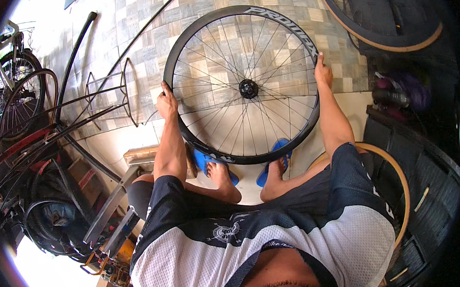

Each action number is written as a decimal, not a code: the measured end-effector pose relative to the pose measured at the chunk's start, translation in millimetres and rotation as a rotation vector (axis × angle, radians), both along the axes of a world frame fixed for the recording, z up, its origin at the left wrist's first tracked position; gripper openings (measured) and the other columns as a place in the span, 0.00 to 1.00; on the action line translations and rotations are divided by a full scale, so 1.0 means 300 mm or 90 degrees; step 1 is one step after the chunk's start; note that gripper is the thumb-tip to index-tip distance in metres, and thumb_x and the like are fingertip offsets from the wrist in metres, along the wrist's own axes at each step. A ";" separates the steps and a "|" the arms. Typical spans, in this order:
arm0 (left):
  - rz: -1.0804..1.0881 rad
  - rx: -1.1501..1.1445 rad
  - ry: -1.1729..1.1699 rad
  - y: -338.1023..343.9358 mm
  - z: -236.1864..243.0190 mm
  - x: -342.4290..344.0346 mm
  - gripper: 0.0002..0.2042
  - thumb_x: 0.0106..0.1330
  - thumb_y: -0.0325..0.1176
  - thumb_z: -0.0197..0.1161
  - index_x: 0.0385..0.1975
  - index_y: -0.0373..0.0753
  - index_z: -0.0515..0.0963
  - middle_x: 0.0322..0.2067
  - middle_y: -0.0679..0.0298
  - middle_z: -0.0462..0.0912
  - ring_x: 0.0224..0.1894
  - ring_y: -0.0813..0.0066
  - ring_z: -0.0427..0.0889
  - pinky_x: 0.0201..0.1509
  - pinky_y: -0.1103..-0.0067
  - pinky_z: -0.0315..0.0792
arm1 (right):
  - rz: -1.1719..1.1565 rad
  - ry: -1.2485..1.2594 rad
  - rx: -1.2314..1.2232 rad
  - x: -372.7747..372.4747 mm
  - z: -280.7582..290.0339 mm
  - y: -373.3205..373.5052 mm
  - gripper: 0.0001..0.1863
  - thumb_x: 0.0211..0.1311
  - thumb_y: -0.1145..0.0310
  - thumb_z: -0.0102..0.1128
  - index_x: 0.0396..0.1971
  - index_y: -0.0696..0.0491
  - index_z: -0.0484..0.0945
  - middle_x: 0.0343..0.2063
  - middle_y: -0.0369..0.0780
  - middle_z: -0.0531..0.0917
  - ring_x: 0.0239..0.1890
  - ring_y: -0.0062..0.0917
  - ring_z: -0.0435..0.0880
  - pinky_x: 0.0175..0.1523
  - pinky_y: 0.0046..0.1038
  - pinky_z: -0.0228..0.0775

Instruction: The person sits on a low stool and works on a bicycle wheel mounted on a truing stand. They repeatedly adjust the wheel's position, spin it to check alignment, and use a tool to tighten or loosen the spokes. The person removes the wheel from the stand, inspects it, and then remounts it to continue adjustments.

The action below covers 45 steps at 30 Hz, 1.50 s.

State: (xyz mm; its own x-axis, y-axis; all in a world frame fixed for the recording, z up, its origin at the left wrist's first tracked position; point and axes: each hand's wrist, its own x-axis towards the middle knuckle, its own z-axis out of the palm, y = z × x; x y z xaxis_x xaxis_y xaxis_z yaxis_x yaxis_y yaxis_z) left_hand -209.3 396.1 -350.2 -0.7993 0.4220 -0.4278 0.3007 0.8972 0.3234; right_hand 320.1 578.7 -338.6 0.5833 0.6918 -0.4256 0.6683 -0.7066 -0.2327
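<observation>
A black bicycle wheel with a deep rim, pale lettering and thin dark spokes is in front of me, above my feet. Its black hub is at the middle. My left hand is closed at the left side of the rim, its index finger lying along the edge. At the right side, my right hand grips the rim with the thumb pointing up. Most of the fingers of both hands are hidden or folded behind the rim.
Blue slippers are on my feet, below the wheel. A bicycle and a metal rack stand at the left, near a wooden block. A tan-edged tyre is at the upper right; a tan hoop leans beside my right leg.
</observation>
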 end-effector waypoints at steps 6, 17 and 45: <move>-0.010 -0.004 0.001 0.035 0.002 0.002 0.48 0.70 0.73 0.34 0.42 0.27 0.85 0.39 0.33 0.84 0.47 0.35 0.82 0.54 0.53 0.72 | -0.034 -0.033 0.016 -0.034 0.018 -0.039 0.54 0.62 0.21 0.29 0.47 0.60 0.86 0.50 0.55 0.84 0.55 0.51 0.81 0.60 0.46 0.70; -0.002 -0.022 0.006 0.067 0.006 0.019 0.44 0.72 0.70 0.34 0.34 0.29 0.86 0.32 0.35 0.84 0.41 0.33 0.82 0.50 0.52 0.72 | -0.053 -0.069 -0.014 -0.074 0.037 -0.004 0.50 0.66 0.25 0.29 0.44 0.57 0.87 0.44 0.53 0.86 0.50 0.53 0.82 0.55 0.48 0.73; -0.038 0.124 0.053 -0.062 0.014 0.020 0.45 0.68 0.72 0.46 0.42 0.23 0.81 0.39 0.34 0.83 0.46 0.37 0.82 0.52 0.55 0.73 | -0.172 0.036 0.002 0.164 -0.029 -0.467 0.59 0.58 0.17 0.28 0.50 0.62 0.83 0.52 0.57 0.82 0.58 0.51 0.79 0.63 0.45 0.67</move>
State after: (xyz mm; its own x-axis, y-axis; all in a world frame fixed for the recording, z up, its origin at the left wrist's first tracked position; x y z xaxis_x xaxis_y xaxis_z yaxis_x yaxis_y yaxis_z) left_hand -203.4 377.4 -345.9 -0.8001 0.5374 -0.2666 0.3840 0.8002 0.4608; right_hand 369.4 438.6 -347.4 0.7221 0.5158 -0.4610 0.4419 -0.8566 -0.2663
